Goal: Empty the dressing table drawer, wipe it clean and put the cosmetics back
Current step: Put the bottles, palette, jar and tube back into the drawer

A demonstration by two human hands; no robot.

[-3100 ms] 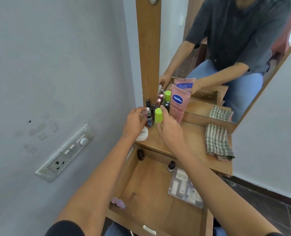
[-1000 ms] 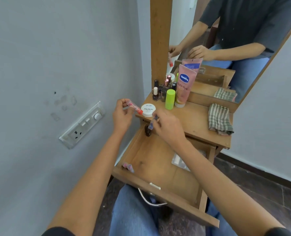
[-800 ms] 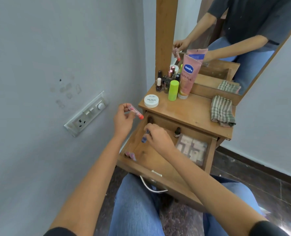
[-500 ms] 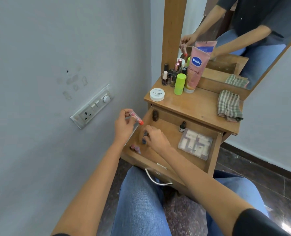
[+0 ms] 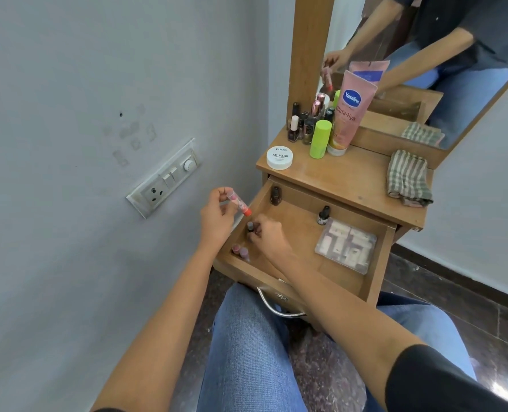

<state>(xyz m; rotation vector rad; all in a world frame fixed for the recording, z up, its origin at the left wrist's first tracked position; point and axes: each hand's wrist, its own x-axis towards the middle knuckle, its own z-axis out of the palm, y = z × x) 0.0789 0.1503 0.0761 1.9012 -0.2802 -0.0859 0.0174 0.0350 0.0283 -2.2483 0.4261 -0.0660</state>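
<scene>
Left grip pinches a light, slick tube; right grip, inside the drawer, pinches a small bottle, probably fragile glass, best held at its cap.

Grey wall at 9 o'clock carries a switch plate; mirror at 1 o'clock; dark floor at 4 o'clock.

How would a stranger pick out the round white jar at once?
Start at the wooden dressing table top. At its front left corner, just above the open drawer, sits the white jar. It is the only low, flat container; the bottles behind it stand tall.
</scene>
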